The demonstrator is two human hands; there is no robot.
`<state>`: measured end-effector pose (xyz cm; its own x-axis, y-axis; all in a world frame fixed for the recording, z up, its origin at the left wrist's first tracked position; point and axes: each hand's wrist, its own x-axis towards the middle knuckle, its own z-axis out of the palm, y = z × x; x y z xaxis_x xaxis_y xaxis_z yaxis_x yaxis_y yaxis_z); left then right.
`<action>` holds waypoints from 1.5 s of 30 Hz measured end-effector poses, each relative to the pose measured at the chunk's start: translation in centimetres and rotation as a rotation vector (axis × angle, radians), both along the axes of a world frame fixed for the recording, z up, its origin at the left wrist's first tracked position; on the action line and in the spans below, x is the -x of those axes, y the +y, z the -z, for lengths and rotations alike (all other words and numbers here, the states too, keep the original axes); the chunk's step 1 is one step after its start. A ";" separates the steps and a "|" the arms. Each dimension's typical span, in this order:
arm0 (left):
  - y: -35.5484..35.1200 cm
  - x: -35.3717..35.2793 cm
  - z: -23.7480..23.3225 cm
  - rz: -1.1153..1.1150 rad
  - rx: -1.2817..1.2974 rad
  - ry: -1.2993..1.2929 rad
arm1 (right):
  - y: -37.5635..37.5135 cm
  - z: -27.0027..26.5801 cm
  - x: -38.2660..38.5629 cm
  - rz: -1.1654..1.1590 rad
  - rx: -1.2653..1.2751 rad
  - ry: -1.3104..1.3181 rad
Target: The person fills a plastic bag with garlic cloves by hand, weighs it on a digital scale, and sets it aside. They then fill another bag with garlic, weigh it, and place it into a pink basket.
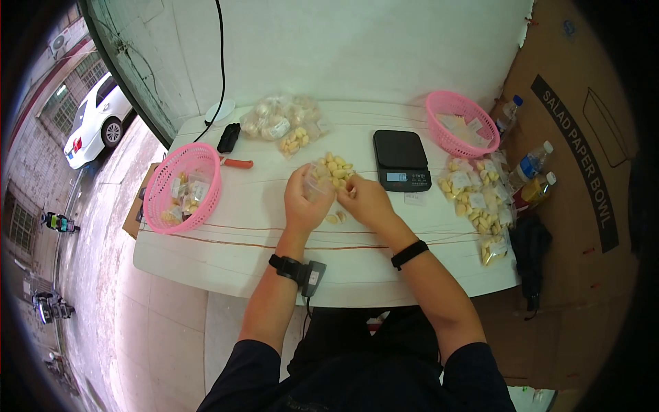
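My left hand [302,202] is closed around a clear plastic bag [318,184] over the middle of the white table. Against the bag's far side lies a pile of peeled garlic cloves [335,167]. My right hand [368,204] reaches to the near right edge of that pile, its fingertips pressed together; what they pinch is hidden. A few loose cloves [334,218] rest just below, between my hands. Behind my right hand stands a black digital scale [401,154] with a lit display and a bare platform.
A pink basket [216,185] with filled packets stands left, beside an orange-handled tool [238,163]. Bagged garlic [278,118] lies at the back. Packets of cloves [484,199], another pink basket [446,141] and bottles [532,165] line the right side by a large cardboard box [570,206].
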<state>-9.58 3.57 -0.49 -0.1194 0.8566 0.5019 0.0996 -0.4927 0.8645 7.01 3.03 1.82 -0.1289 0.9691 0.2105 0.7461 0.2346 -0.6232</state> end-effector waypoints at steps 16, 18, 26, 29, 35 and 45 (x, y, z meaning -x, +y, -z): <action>-0.3 -0.7 -0.1 -0.016 -0.281 0.381 | -2.4 -7.9 0.0 -0.131 0.073 0.363; -0.2 -0.7 0.1 -0.021 -0.306 0.381 | -2.1 -7.6 -0.2 -0.142 0.098 0.388; -1.6 -0.8 -1.6 -0.009 -0.186 0.442 | -2.4 -7.8 -0.1 -0.107 0.002 0.114; -1.3 -0.8 -1.2 -0.021 -0.232 0.425 | -1.9 -7.7 -0.6 -0.118 0.014 0.157; -0.9 -0.7 -0.8 -0.033 -0.276 0.452 | -1.8 -7.4 -0.9 -0.095 0.108 0.172; -0.4 -1.0 -0.2 -0.016 -0.304 0.343 | -1.7 -6.7 -1.1 -0.281 0.091 0.518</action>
<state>-8.62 3.18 -0.31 0.0853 0.6639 0.7430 0.3646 -0.7148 0.5968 8.15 1.35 8.51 -0.2854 0.9299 0.2320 0.2564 0.3073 -0.9164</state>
